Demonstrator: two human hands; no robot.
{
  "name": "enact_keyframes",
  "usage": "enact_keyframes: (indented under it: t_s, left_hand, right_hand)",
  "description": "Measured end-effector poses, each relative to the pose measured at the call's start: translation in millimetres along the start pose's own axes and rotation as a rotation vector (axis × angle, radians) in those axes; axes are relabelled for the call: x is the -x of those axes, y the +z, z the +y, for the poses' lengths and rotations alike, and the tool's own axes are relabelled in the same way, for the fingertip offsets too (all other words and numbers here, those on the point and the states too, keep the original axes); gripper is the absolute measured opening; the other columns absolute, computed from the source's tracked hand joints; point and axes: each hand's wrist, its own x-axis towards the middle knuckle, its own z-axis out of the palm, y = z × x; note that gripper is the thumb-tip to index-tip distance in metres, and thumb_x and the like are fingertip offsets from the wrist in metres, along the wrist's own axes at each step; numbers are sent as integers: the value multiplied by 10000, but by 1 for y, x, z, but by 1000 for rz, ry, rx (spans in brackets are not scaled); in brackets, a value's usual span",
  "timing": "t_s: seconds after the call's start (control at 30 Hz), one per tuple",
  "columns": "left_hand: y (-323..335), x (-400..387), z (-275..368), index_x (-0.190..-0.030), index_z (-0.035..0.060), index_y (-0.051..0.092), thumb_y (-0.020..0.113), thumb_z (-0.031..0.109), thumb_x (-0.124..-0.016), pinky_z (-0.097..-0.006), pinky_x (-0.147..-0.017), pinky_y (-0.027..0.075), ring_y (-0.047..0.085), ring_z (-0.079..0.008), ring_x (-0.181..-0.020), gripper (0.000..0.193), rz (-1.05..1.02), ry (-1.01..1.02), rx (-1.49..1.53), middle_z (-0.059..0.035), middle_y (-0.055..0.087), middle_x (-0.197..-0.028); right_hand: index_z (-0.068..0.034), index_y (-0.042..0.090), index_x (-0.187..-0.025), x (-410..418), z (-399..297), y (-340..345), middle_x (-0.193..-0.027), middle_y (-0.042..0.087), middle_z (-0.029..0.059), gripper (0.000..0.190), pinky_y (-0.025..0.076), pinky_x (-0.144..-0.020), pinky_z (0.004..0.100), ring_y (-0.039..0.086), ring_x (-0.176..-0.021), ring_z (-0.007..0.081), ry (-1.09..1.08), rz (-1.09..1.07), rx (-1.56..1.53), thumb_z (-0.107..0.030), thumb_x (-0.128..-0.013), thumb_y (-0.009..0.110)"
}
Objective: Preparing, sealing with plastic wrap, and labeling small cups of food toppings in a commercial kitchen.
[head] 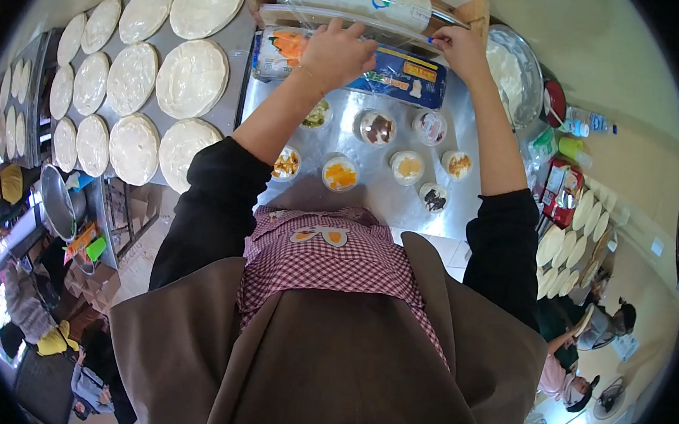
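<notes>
Over a blue printed pack [409,79] at the far side of the steel table, my left hand [341,49] is bent with its fingers towards clear film at the front edge of the dispenser; whether it grips the film is hidden. My right hand [457,47] pinches a small blue piece [430,40] at the dispenser's right end. Behind the hands lies a large roll of plastic film [352,2] in a wooden holder [479,10]. Nearer to me stand several small round cups with toppings, among them one with yellow pieces [340,174] and one with dark pieces [435,198].
Rows of flat pale dough rounds [193,79] lie on a grey tray [151,55] at the left. A metal bowl of white cream [508,76], a red pack [561,193] and plastic bottles [593,119] are at the right. Other people are in the background on both sides.
</notes>
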Motion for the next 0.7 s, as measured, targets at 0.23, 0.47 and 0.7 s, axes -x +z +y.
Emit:
enact_keyframes:
  t_s: [0.23, 0.47, 0.7]
  left_hand:
    - [2, 5, 4, -941, 228, 682, 644, 337, -745, -402, -742, 502, 548, -255, -925, 228, 47, 6, -13, -21, 581, -952]
    - [9, 20, 10, -902, 217, 704, 651, 336, -731, -406, -766, 447, 510, -267, -991, 215, 185, -25, 4, -15, 573, -1012]
    - [10, 39, 12, -921, 216, 720, 642, 368, -745, -452, -835, 417, 453, -280, -1101, 245, 210, -34, -15, -27, 559, -1098]
  right_hand:
    - [-63, 711, -849, -33, -50, 18, -784, 664, 157, 160, 500, -696, 396, 640, -739, 323, -184, -29, -57, -200, -767, 695]
    - [-82, 718, -837, -88, -140, 62, -768, 662, 153, 160, 515, -697, 400, 641, -724, 327, -283, -80, -98, -220, -758, 695]
    - [-28, 716, -846, -112, -196, 76, -785, 676, 177, 191, 501, -698, 391, 659, -760, 317, -247, -70, -84, -184, -737, 696]
